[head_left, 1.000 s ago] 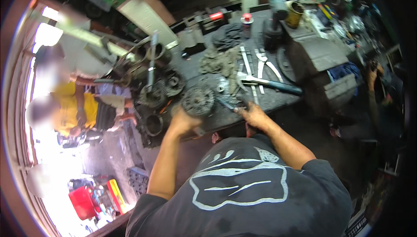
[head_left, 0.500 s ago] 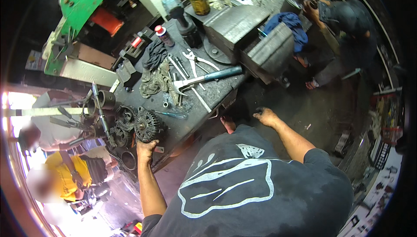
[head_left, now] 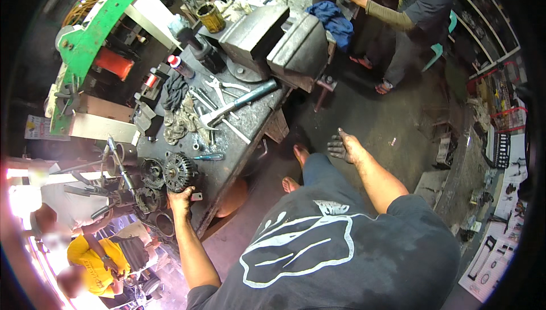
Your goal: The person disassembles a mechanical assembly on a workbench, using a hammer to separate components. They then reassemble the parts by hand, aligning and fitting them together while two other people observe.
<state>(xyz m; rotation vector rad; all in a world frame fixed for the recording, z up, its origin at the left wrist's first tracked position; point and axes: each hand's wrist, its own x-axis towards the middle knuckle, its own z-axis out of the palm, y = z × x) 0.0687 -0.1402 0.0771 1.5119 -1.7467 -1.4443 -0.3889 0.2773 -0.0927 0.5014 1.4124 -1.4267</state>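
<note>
While the left hand (head_left: pixel 181 197) has hold of the alternator (head_left: pixel 178 172), the right hand (head_left: pixel 344 149) hangs off the workbench (head_left: pixel 227 139) with nothing in it. Places are read from the vise (head_left: pixel 253 34). Alternator: left of and below the vise in view, seemingly resting on the workbench, slotted round face toward the camera. Left hand: curled at the rim farthest from the vise, thumb on the right; other fingers mostly hidden, so firmness cannot be told. Right hand: right of and below the vise, fingers extended and parted, darkly smudged. Between alternator and vise lie the screwdriver (head_left: pixel 210 156), the socket (head_left: pixel 196 146) and the hammer (head_left: pixel 244 100), its handle end nearest the vise. The housing (head_left: pixel 151 170) is beside the alternator, on the side away from the vise; contact unclear. Judgement on holding well: the alternator is probably heavy and round enough to roll, so a low grip, palm against the rim and weight borne by the workbench, should beat a pinch at the top. Fingertips are best clear of the slots and the housing, where a slip could nip them. The right hand, being free, could brace the vise-side rim.
</note>
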